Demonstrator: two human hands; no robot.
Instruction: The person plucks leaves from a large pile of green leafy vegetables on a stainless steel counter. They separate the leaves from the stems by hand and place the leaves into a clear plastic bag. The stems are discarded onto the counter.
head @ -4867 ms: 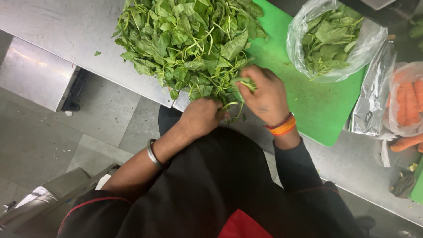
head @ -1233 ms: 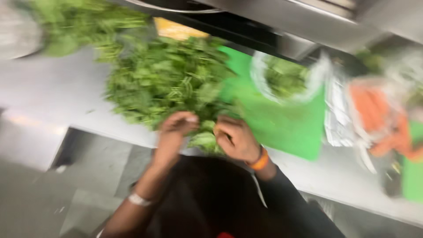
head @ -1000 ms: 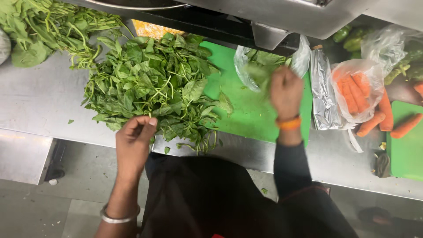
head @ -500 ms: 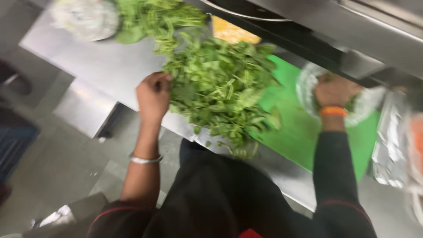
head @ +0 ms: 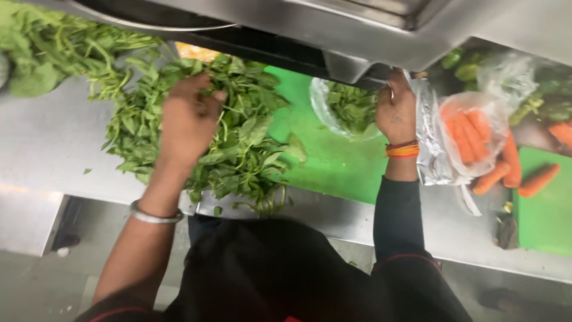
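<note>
A big heap of green leafy stems (head: 238, 137) lies on the steel counter (head: 53, 137) and partly on a green cutting board (head: 333, 164). My left hand (head: 187, 116) rests on top of the heap with its fingers curled into the leaves. My right hand (head: 395, 107), with an orange band at the wrist, is at the rim of a clear plastic bag (head: 348, 107) holding picked leaves; its fingers reach up under the steel shelf edge and are partly hidden.
More greens (head: 53, 50) lie at the back left. A clear bag of carrots (head: 473, 134) and foil wrap (head: 432, 143) sit to the right, with loose carrots (head: 536, 179) by a second green board (head: 545, 209). A steel shelf (head: 357, 30) overhangs the back.
My left hand moved from the heap's left edge onto the top of it. My right hand stays at the bag of leaves. The view has shifted and steadied.
</note>
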